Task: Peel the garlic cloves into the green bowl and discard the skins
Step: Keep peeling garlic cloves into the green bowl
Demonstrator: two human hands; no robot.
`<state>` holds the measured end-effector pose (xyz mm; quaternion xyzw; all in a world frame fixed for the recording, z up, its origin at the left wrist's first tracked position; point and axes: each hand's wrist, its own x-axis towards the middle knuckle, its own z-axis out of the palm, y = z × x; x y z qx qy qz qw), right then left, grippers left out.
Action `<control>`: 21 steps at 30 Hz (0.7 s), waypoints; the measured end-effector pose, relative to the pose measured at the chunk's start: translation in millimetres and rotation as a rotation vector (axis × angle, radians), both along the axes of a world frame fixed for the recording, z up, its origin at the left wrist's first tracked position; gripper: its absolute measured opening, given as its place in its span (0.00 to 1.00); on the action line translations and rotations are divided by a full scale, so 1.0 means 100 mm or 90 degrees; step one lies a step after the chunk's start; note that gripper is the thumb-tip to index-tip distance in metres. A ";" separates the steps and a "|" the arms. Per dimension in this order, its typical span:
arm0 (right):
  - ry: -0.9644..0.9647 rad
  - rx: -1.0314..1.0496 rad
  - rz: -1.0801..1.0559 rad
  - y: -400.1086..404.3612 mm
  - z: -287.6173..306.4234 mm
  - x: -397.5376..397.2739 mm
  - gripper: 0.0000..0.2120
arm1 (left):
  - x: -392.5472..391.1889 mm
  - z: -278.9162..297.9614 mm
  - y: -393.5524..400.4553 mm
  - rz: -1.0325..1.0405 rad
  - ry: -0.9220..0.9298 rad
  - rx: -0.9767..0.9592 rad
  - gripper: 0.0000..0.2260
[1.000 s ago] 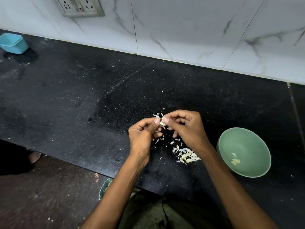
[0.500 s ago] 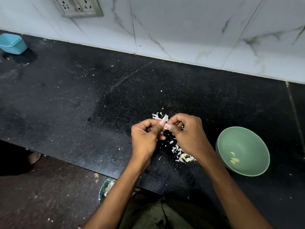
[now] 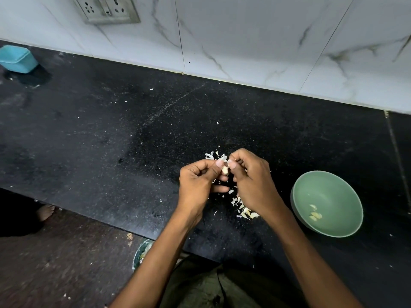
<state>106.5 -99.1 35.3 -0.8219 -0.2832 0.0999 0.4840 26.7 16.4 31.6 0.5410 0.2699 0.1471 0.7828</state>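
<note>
Both hands meet above the black speckled stone surface (image 3: 111, 134), thumbs nearly tip to tip. The left hand (image 3: 198, 185) has its fingers curled inward and pinches a small pale garlic clove (image 3: 225, 170) between thumb and forefinger. The right hand (image 3: 251, 183) is curled the same way, its thumb and forefinger closed on the clove's top, where a thin white flake of skin sticks up just beyond the fingertips.

Under and just behind the hands lies a scatter of papery white garlic skins (image 3: 244, 211), thickest near the right wrist, with a few more flakes just past the fingertips toward the wall. To the right of the right hand, apart from it, sits the round pale green bowl (image 3: 311, 187), upright on the surface; a few peeled yellowish cloves (image 3: 315, 214) rest at its bottom.

Far to the left of the hands, by the wall, stands a small turquoise plastic tub (image 3: 17, 60). Beyond the hands rises a white marble-veined tiled wall (image 3: 244, 36) with a grey switch-and-socket plate (image 3: 106, 8) high on the left. Below the left forearm, off the surface's near edge, part of a round green-rimmed container (image 3: 142, 252) holding pale scraps shows on the brown floor (image 3: 55, 263). A bare foot (image 3: 45, 212) shows at the left.
</note>
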 end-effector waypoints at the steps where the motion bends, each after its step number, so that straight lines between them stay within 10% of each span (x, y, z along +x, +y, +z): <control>1: 0.019 0.006 -0.006 -0.01 0.00 0.01 0.08 | 0.00 0.00 0.00 -0.001 0.002 -0.012 0.07; 21: -0.045 -0.026 -0.038 0.00 0.15 -0.08 0.04 | 0.00 -0.05 -0.04 0.097 0.026 0.176 0.03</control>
